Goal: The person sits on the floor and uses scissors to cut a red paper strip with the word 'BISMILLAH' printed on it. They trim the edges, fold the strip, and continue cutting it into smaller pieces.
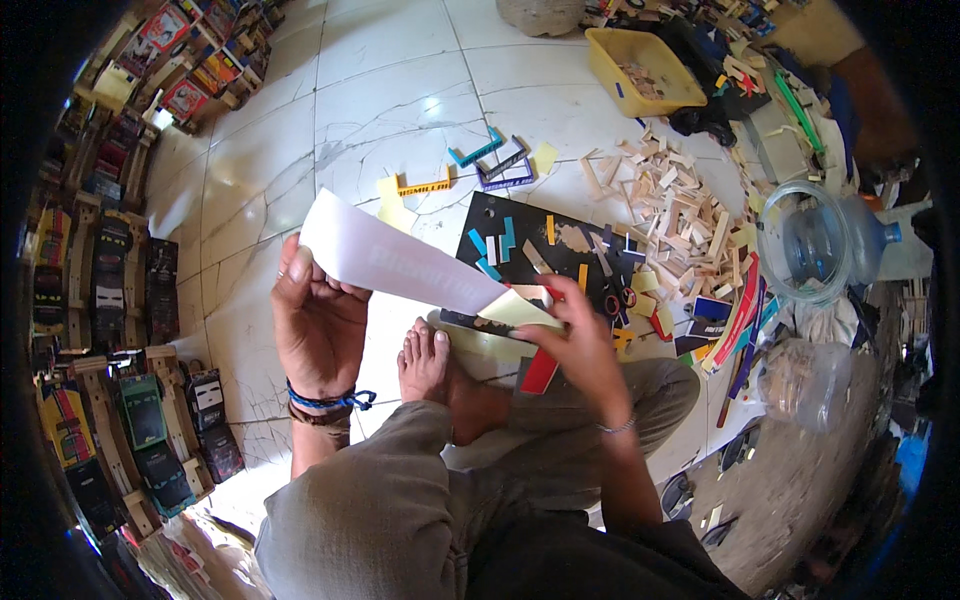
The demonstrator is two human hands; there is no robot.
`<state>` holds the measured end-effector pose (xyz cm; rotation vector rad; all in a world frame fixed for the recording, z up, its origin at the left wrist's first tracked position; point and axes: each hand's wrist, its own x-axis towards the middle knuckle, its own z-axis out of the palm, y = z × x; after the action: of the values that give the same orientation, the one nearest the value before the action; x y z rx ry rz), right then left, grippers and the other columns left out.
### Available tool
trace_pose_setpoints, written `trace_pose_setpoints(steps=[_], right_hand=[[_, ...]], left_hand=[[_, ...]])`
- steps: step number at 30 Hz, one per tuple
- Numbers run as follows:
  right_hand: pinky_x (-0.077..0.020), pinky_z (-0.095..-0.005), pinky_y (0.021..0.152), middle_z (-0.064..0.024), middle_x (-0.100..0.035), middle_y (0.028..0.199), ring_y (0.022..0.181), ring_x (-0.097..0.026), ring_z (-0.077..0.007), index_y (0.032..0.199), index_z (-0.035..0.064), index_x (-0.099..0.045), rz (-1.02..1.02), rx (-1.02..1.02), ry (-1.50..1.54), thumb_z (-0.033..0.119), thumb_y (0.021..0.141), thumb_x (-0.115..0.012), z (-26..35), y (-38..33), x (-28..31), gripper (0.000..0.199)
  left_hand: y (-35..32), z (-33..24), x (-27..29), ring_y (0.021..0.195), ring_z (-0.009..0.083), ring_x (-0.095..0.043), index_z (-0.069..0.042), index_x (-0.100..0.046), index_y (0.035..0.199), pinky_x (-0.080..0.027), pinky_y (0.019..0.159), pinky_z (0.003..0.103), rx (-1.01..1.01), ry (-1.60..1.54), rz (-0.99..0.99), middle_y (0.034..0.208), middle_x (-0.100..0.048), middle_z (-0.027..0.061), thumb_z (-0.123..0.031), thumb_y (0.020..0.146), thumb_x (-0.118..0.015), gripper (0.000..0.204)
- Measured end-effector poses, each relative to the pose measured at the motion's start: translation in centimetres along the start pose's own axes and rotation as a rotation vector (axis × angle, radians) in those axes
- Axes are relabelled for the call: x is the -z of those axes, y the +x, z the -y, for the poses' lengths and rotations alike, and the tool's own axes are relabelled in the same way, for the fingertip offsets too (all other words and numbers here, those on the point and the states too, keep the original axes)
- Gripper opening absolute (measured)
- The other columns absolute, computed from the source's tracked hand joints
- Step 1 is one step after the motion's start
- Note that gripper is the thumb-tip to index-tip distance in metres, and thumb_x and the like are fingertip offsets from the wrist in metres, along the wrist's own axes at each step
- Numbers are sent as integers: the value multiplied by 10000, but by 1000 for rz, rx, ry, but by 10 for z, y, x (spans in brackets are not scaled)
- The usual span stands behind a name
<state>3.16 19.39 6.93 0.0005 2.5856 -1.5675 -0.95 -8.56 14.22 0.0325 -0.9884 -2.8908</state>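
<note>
A long white strip (400, 258) with faint lettering showing through stretches in the air between my hands. My left hand (318, 325) pinches its broad, curled left end between thumb and fingers. At the other end my right hand (585, 345) has its fingers closed on a folded, pale yellow paper backing (522, 308) that meets the strip. Below lies a black board (480, 215) with small blue, white and orange strips on it. Scissors (620, 300) lie at the board's right side, near my right hand. A red strip (540, 372) shows beneath that hand.
Coloured U-shaped pieces (490, 160) lie beyond the board. A heap of small wooden pieces (690, 200) spreads to the right, with a yellow tub (645, 75) behind it. A clear plastic bottle (820, 240) lies far right. Racks of packaged goods (130, 400) line the left.
</note>
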Motion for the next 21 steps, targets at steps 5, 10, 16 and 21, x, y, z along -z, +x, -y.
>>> trace_pose_setpoints(steps=[5, 10, 16, 21], right_hand=[[-525, -358, 834, -113, -749, 1012, 965, -706, -219, 1297, 78, -542, -152, -93, -270, 167, 805, -888, -3, -22, 43, 608], [-514, -402, 846, -122, -681, 1029, 975, -665, -278, 1101, 37, -613, -445, 64, -240, 184, 830, -865, 34, -23, 41, 398], [-491, -395, 901, -61, -648, 1053, 1021, -629, -261, 1030, 107, -687, -503, 505, -207, 195, 750, -922, 77, -11, -9, 377], [-459, -417, 889, -59, -606, 1104, 1022, -604, -262, 1073, 119, -665, -640, 552, -273, 189, 754, -915, 81, 15, -22, 411]], left_hand=[[4, -2, -4, 827, 72, -579, -96, -598, 1197, -502, 892, 292, -7, -19, 18, 923, -636, -56, -197, 1015, -625, 210], [1, 8, -14, 799, 42, -597, -99, -619, 1127, -533, 884, 263, 39, 120, 51, 923, -666, -63, -207, 1022, -623, 150], [5, 23, -17, 1001, 143, -678, -56, -619, 1232, -574, 907, 344, 96, 29, 181, 1134, -710, 80, -117, 1034, -611, 207], [0, 29, -21, 1006, 150, -692, -54, -615, 1235, -591, 907, 326, 253, -8, 59, 1112, -707, 72, -115, 1042, -607, 203]])
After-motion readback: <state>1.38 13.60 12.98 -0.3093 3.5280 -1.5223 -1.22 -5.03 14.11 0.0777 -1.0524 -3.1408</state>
